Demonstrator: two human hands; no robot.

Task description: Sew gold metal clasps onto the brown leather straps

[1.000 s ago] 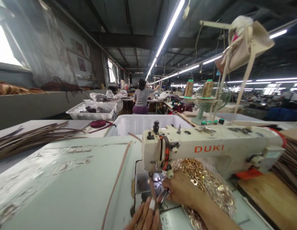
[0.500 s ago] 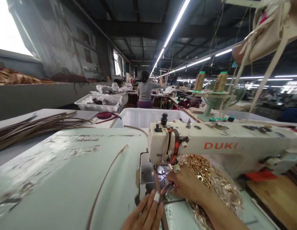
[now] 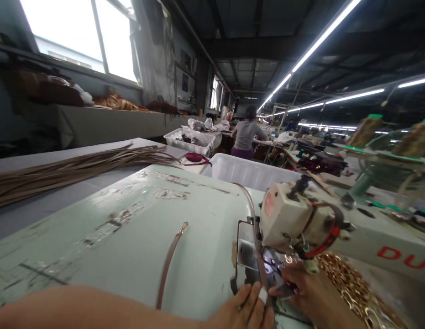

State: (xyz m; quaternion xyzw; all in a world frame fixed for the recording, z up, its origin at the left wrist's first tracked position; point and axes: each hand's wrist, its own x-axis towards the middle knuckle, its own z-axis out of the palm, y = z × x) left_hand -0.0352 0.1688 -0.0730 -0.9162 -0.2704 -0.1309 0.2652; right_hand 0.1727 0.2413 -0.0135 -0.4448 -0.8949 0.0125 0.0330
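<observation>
A long brown strap (image 3: 260, 258) runs lengthwise past the needle area of the sewing machine (image 3: 282, 224). My left hand (image 3: 246, 310) presses its fingers together on the strap's near part; one finger wears a white wrap, and the thumb is hidden. Beside it, under the machine arm, my right hand (image 3: 303, 285) is closed around small metal thread snips (image 3: 285, 291), whose blades point left toward the strap. The snips are partly covered by the fingers. Another brown strap (image 3: 168, 262) with a gold clasp (image 3: 184, 227) at its end lies on the pale green tabletop (image 3: 205, 265).
Gold metal hooks (image 3: 349, 283) are heaped in clear plastic right of my right hand. A bundle of brown straps (image 3: 78, 171) lies at the left. Behind the table stands a white bin (image 3: 249, 170). Farther off, a person in grey (image 3: 244, 137) sits at another table.
My view has swung left, so the machine and both hands appear farther right, and my left forearm has come into view. Both hands keep their places at the strap and snips.
</observation>
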